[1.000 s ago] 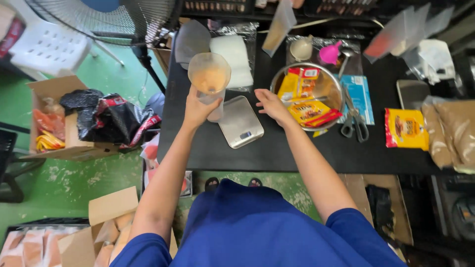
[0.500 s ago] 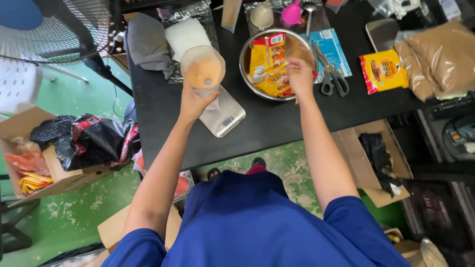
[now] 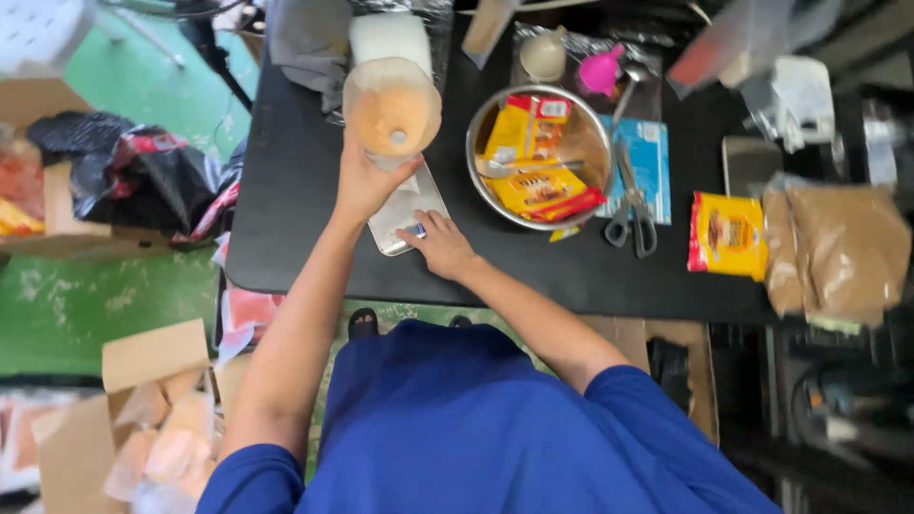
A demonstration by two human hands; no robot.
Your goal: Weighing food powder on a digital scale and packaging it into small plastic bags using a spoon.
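Up in the left hand [image 3: 367,181] is a clear plastic cup of pale orange powder [image 3: 391,107], gripped from below with the fingers wrapped round its base, and it hangs over the far left part of the black tabletop [image 3: 286,190]. Right beneath it lies the small silver rectangular kitchen scale [image 3: 405,211], set at a slant near the table's front edge. The right hand [image 3: 440,246] is down on that scale's near corner, fingers loosely curled, fingertips pressing the scale, holding nothing.

Just right of the scale sits the round steel mixing bowl [image 3: 481,124], stuffed with yellow and red sachets [image 3: 533,162]. Beside the bowl, grey-handled scissors [image 3: 630,205] lie across a light blue packet [image 3: 655,157]. Farther right there's a flat yellow pouch with a red edge [image 3: 728,233], and touching it, a clear bag of brown powder [image 3: 838,252]. Behind the bowl, a small pink funnel [image 3: 602,72] next to a pale round tub [image 3: 543,54]. Behind the cup, a white roll [image 3: 386,36] and a grey cloth [image 3: 305,43].

Off the table to the left, green floor [image 3: 95,295], a black bag [image 3: 124,181], and open cardboard boxes [image 3: 143,371]. The person's blue shirt [image 3: 476,428] fills the foreground.
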